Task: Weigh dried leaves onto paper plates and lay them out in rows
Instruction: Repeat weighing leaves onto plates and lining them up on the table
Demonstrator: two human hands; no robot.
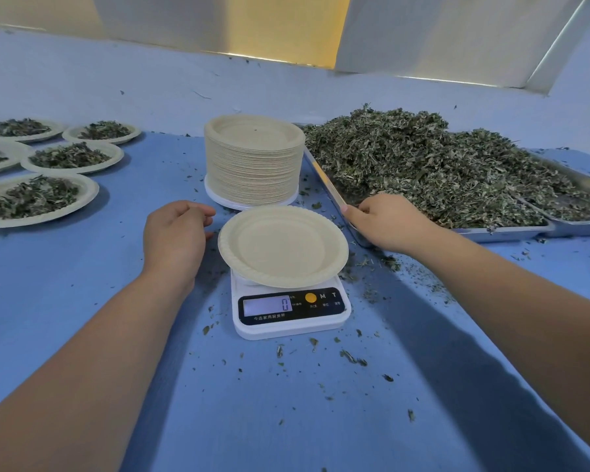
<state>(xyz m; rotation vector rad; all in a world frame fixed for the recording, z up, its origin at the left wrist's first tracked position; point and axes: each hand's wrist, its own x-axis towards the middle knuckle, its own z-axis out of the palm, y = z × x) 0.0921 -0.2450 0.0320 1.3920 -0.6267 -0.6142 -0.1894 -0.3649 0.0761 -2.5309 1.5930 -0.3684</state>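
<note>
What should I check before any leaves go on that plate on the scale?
1. Empty plate sits on the scale: ok.
2. Display reads 0: ok.
3. Left hand off the plate: cannot tell, since the thumb is very close to the rim.
4. Right hand at the leaf pile in the tray: ok.
5. Leaves pinched in the right hand: cannot tell.
6. Stack of spare plates close by: ok.
</note>
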